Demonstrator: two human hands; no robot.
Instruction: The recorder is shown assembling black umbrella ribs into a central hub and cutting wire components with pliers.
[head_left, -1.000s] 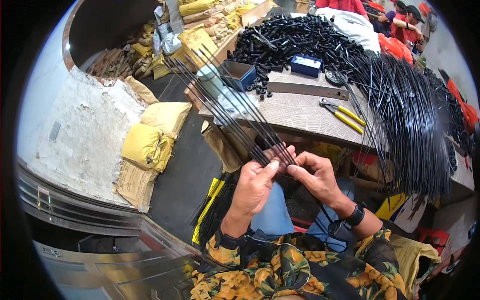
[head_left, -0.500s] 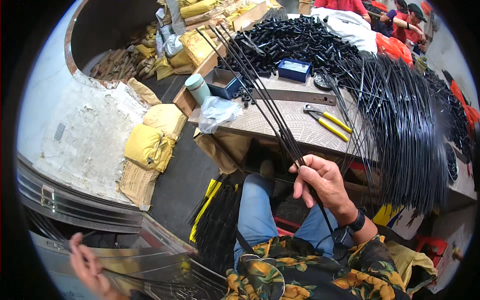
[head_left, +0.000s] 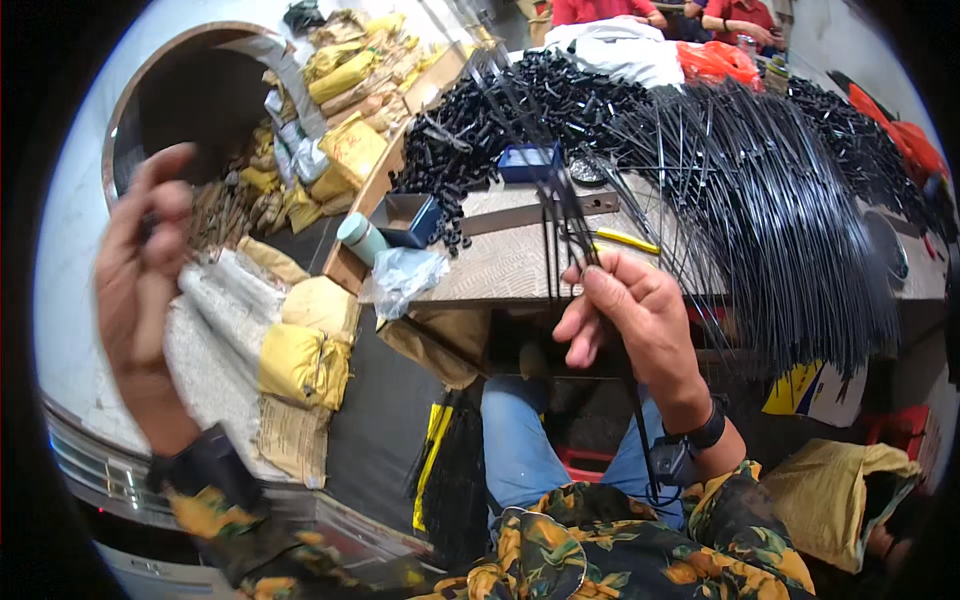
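Note:
Several thin black rods (head_left: 549, 255) are pinched in my right hand (head_left: 645, 315) in front of the table's near edge. They rise over the tabletop, and their upper ends blur against the dark pile. Below the hand, a black length runs down toward my lap. My left hand (head_left: 150, 260) is raised at the far left, away from the table. Motion smears its bent fingers, and a small dark spot shows between them; whether it holds anything is unclear. Yellow-handled pliers (head_left: 625, 240) lie on the table just behind my right hand, partly covered by the rods.
Black tubular pieces (head_left: 450, 150) are heaped on the table, and a thick bundle of black rods (head_left: 790, 230) hangs over its right edge. Blue boxes (head_left: 530, 163), a pale green canister (head_left: 362, 240) and a plastic bag (head_left: 408, 280) stand nearby. Other people sit beyond the table.
My left hand has risen from the lower left to beside the round opening. My right hand keeps its rods, which now stand more upright. The whole view has shifted.

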